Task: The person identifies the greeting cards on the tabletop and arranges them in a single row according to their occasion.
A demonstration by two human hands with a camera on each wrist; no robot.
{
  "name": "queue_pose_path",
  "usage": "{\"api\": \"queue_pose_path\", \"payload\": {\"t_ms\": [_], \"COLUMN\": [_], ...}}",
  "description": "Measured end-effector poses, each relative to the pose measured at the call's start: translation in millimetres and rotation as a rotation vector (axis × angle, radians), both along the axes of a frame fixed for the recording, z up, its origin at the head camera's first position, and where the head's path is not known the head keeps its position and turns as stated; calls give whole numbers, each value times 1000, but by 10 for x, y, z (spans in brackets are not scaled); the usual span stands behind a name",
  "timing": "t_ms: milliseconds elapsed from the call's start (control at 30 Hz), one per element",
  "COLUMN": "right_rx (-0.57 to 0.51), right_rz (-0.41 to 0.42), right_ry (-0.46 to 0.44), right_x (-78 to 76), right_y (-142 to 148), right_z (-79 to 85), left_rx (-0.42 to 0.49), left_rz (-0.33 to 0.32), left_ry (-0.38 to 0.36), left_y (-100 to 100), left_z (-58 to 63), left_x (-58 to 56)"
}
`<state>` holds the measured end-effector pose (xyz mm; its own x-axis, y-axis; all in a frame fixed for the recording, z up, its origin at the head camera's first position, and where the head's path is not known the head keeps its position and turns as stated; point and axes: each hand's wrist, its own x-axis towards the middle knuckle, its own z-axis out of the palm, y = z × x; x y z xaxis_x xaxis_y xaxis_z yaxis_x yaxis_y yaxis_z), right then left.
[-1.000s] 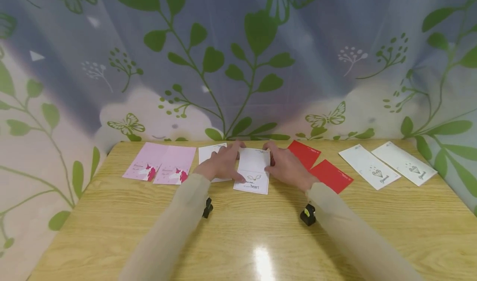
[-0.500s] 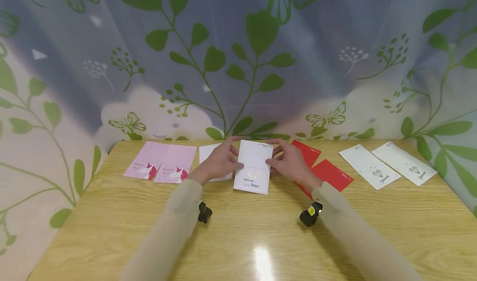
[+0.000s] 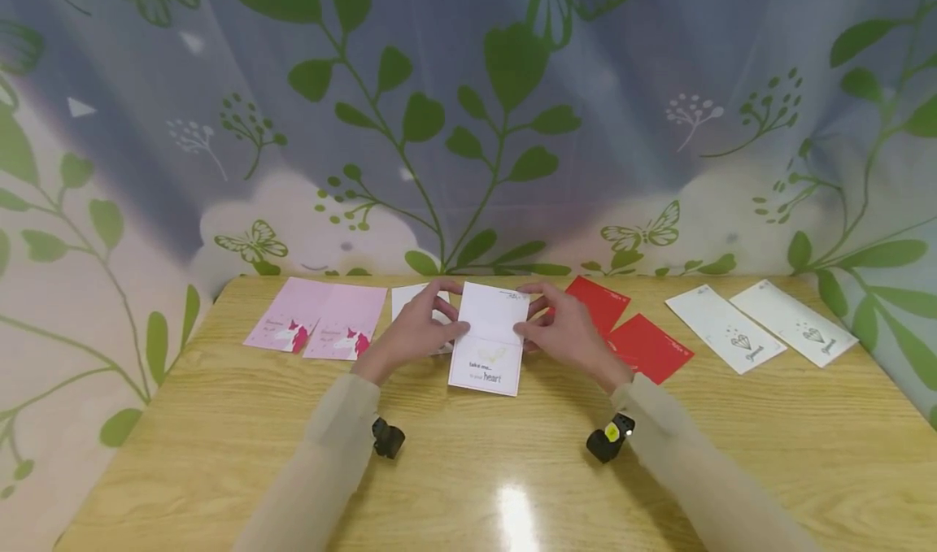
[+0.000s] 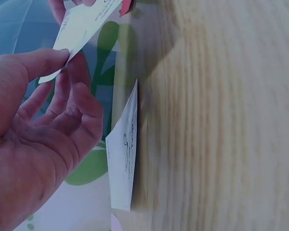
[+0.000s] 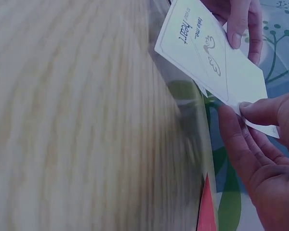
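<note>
Pinches a white rectangular printed paper card (image 3: 485, 342) narrowly in the left hand (image 3: 416, 324) and right hand (image 3: 568, 329), by opposite side edges near its crosswise fold. Held tilted above the pale wooden table (image 3: 461, 462). Probably light and thin, liable to buckle at the fold; best taken lightly by the edges.

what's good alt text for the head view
A left hand and right hand hold a white card over a wooden table. Pink cards and another white card lie at left, red cards and diamond-printed cards at right, before leaf-print cloth.
</note>
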<state>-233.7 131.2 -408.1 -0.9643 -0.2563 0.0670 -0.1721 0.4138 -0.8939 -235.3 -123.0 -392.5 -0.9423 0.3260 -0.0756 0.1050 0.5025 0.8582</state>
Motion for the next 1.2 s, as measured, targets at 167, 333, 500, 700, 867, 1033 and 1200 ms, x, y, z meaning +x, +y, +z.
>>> {"api": "queue_pose_path", "payload": {"t_ms": [167, 333, 500, 700, 867, 1033, 1200], "right_rx": [-5, -31, -56, -63, -59, -13, 71], "right_rz": [10, 43, 60, 95, 147, 186, 242], "right_ry": [-14, -29, -32, -66, -45, 8, 56], "right_x": [72, 158, 213, 306, 407, 481, 507], "right_y": [-46, -112, -189, -322, -422, -538, -717], "right_z": [7, 25, 42, 91, 106, 130, 102], "left_rx": [19, 35, 26, -15, -30, -26, -43], "left_rz": [3, 6, -7, -10, -3, 0, 7], "left_ry": [6, 8, 20, 43, 36, 47, 62], "left_y": [-58, -137, -236, -383, -519, -670, -833], "left_z": [-8, -14, -5, 18, -1, -45, -47], "left_x": [74, 178, 261, 397, 528, 648, 763]}}
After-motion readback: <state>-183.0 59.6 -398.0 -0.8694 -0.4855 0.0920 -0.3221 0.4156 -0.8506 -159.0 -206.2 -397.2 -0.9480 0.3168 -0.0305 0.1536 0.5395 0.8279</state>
